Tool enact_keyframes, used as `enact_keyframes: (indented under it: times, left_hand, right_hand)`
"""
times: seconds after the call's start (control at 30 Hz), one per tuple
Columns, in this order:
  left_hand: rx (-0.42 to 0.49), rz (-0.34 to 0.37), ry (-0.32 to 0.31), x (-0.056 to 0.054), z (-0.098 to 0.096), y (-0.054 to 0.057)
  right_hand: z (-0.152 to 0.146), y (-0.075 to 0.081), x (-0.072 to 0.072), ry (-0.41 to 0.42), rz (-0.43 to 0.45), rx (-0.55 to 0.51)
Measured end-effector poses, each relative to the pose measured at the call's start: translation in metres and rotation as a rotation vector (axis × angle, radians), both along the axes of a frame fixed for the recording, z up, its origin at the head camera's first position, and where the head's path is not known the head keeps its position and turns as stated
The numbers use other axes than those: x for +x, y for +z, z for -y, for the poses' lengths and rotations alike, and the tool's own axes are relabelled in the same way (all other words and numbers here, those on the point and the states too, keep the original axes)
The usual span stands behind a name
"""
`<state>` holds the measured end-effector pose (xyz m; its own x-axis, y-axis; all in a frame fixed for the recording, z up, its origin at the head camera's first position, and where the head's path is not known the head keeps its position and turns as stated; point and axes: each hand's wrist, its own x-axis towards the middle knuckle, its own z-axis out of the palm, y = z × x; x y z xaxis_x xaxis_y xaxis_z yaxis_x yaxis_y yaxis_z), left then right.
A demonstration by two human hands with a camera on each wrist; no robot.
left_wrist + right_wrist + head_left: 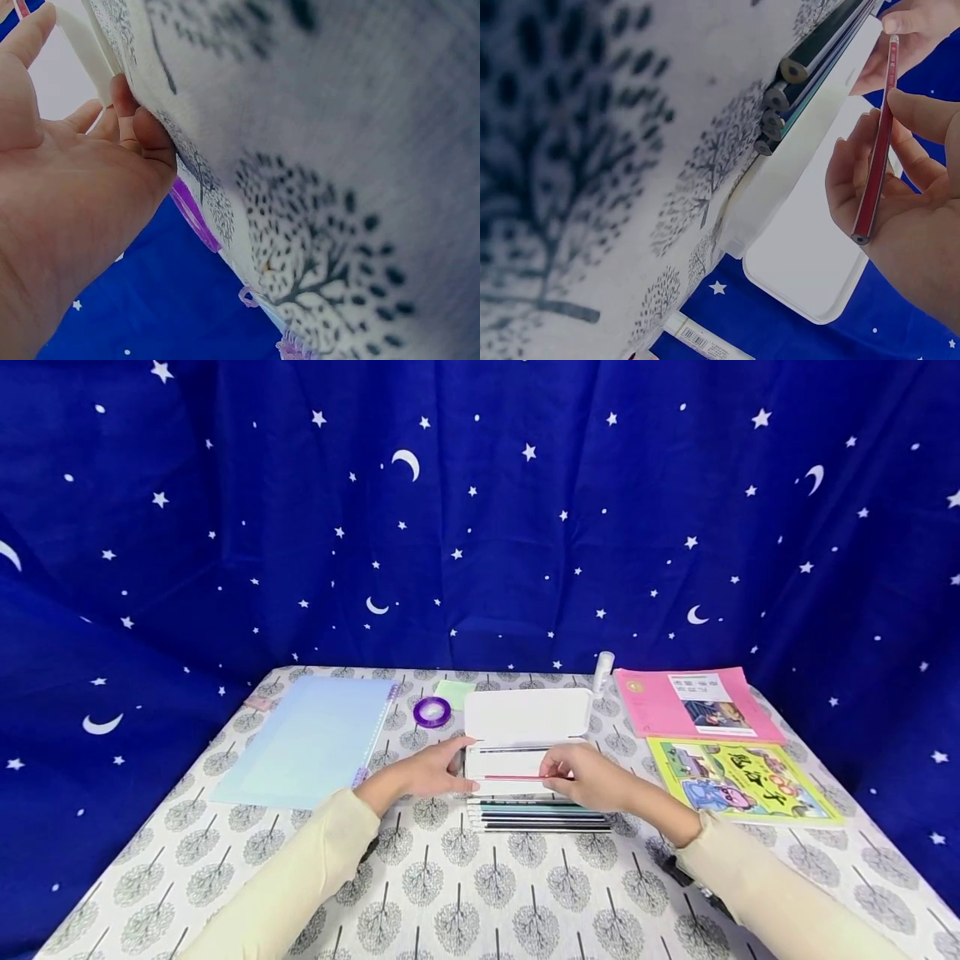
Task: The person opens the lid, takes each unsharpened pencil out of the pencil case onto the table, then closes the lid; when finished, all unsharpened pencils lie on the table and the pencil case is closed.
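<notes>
A white pencil case (527,714) stands on the table with its lid raised. My right hand (588,774) pinches a red pencil (877,157) between thumb and fingers, level over the case's tray (495,762). A dark pencil (513,749) lies along the back of the tray. At the case's left end, my left hand (427,770) rests with thumb and fingers spread apart, touching its edge. Several dark and teal pencils (540,817) lie side by side on the cloth just in front of the case. The far fingers of the left hand are partly hidden.
Left lies a pale blue ring-bound notebook (315,735). Behind the left hand are a purple tape roll (432,712) and green sticky notes (455,693). A white tube (603,672) stands behind the case. A pink folder (648,702) and a yellow picture book (742,781) lie right.
</notes>
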<state>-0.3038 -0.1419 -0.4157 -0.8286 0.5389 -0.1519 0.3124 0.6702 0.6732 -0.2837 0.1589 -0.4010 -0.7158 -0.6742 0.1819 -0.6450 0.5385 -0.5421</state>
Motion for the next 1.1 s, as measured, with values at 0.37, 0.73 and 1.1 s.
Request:
enact_keyframes:
  times: [0.37, 0.73, 1.1]
  left_hand:
    - [-0.015, -0.012, 0.002, 0.000, 0.000, 0.000]
    - [0.004, -0.011, -0.001, -0.001, 0.000, -0.002]
    - [-0.003, -0.010, 0.007, 0.000, -0.001, 0.000]
  right_hand:
    - [-0.008, 0.005, 0.010, -0.005, 0.008, 0.021]
    - [-0.012, 0.001, 0.025, 0.025, 0.078, 0.023]
    - [-0.005, 0.001, 0.042, 0.092, 0.150, 0.011]
